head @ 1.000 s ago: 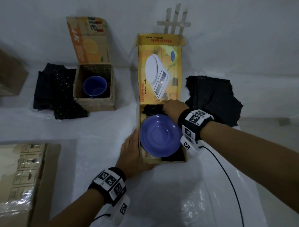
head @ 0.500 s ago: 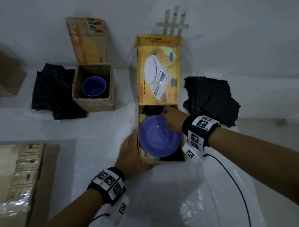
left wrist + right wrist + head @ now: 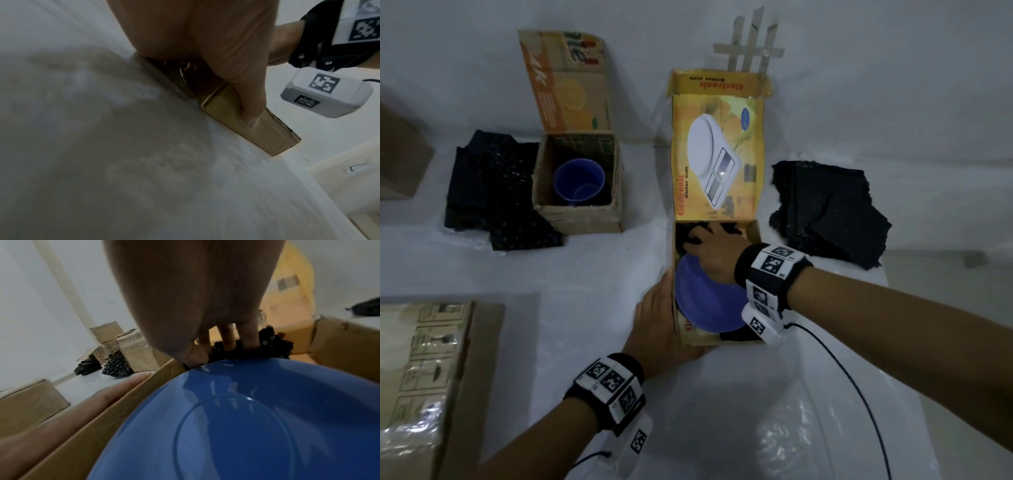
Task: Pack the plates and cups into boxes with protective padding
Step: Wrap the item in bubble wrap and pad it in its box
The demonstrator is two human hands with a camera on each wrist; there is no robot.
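From the head view we've got the blue plate sitting in the yellow box, our left hand flat against its side. Only the right wrist view shows our right hand with straight fingers poking into the black padding.

Plate partly hidden under right wrist

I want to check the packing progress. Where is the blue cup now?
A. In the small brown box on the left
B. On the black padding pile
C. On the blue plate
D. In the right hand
A: the blue cup stands inside the small brown box, head view.
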